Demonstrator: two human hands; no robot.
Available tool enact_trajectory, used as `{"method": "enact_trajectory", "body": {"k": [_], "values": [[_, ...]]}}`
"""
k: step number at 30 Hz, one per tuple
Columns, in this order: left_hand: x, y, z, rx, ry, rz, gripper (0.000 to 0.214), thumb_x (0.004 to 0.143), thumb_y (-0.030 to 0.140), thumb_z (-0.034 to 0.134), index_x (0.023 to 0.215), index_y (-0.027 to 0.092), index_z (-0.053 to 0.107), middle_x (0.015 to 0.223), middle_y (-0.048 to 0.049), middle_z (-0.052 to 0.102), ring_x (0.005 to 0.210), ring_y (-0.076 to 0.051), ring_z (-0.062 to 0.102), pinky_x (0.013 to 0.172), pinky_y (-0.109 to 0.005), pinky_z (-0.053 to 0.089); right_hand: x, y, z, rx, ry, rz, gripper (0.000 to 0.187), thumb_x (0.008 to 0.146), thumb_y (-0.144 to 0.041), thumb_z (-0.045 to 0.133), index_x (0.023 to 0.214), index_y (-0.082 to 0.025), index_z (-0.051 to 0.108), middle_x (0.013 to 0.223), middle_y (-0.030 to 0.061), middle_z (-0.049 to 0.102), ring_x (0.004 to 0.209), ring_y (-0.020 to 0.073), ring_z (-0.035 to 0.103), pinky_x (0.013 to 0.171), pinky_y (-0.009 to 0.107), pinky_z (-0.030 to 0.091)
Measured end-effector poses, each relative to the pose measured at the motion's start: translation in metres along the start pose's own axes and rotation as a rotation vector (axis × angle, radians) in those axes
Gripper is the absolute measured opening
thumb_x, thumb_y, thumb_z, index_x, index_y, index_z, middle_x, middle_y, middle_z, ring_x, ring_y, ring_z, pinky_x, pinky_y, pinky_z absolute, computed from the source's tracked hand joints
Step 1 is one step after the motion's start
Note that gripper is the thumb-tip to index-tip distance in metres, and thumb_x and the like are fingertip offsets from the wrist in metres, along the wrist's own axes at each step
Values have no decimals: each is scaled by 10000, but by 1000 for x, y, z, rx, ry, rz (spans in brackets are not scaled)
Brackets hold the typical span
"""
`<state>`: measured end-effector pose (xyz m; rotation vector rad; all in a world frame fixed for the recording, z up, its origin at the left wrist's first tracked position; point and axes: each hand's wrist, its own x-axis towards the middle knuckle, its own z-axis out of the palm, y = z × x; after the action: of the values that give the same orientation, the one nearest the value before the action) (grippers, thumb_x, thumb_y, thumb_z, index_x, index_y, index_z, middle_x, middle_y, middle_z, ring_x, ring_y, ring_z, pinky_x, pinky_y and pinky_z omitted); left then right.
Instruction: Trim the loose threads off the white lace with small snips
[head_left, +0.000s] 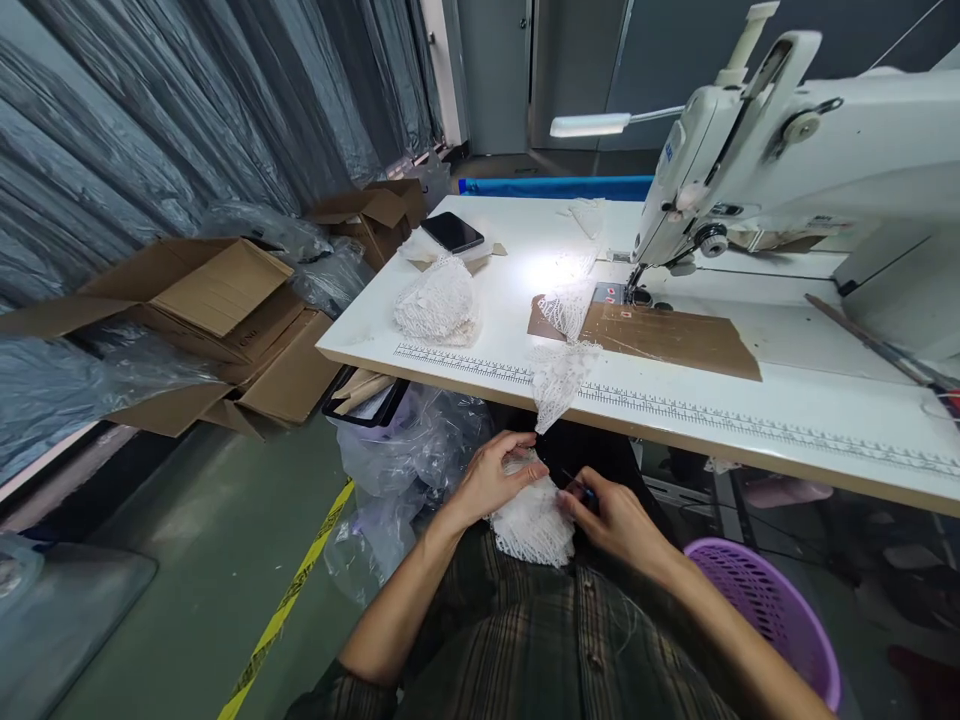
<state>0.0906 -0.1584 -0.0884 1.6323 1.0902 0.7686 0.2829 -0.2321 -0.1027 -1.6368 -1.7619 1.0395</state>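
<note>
Lace (531,525) between left hand (491,485), right hand (611,520)

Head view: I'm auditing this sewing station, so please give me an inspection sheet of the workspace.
Surface: white table carrying a white sewing machine and a brown cardboard sheet.
Job's things: white lace bundle on the lap; white lace strip hanging over the table edge.
Clutter: white lace pile, black phone, clear plastic bags below.
Grips: left hand pinches the lace bundle; right hand holds a small dark tool against it.
Cables: nothing seen.
Surroundings: brown cardboard boxes, purple plastic basket, yellow floor tape, grey plastic sheeting.
</note>
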Motion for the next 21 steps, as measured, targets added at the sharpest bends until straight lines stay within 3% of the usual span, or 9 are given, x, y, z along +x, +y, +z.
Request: {"method": "enact_trajectory", "body": {"k": [3,7,11,14,18,21], "values": [[9,13,-2,-17,76,55,378,790,397,707,1067,143,667,909,-76,723,782,-160,640,726,-270,495,0,-10,-11,21,50,-53,248,925,-411,496,782,-208,484,618,-32,511,517,120,407,506,253,308],[13,37,-6,142,162,222,221,866,355,622,804,147,664,715,-21,668,645,-118,578,633,-239,446,-2,-35,-27,127,129,-174,252,923,-388,527,751,-210,475,636,-30,500,555,116,418,525,241,346],[-9,46,-6,396,1,525,230,877,251,597,668,156,608,612,4,614,580,-104,539,617,-253,407,-7,-49,-35,198,239,-222,264,918,-389,554,735,-204,508,625,-24,502,550,112,424,508,231,355],[-35,44,0,489,-177,676,223,866,205,600,647,160,590,586,12,597,553,-101,519,601,-263,394,-7,-49,-28,211,295,-156,257,876,-425,610,787,-187,569,649,-9,549,538,110,434,496,232,358],[-49,37,5,397,-311,668,198,859,291,660,713,159,634,642,0,618,602,-112,551,640,-265,435,-5,-44,-16,152,382,-48,244,867,-401,603,781,-173,598,584,-33,490,507,100,380,489,236,327],[-34,32,-3,178,-188,521,335,769,482,732,881,169,691,856,-59,652,806,-168,608,765,-300,484,-9,-43,-12,185,264,-121,254,908,-338,537,722,-170,578,586,-33,465,533,99,382,513,235,324]]}}
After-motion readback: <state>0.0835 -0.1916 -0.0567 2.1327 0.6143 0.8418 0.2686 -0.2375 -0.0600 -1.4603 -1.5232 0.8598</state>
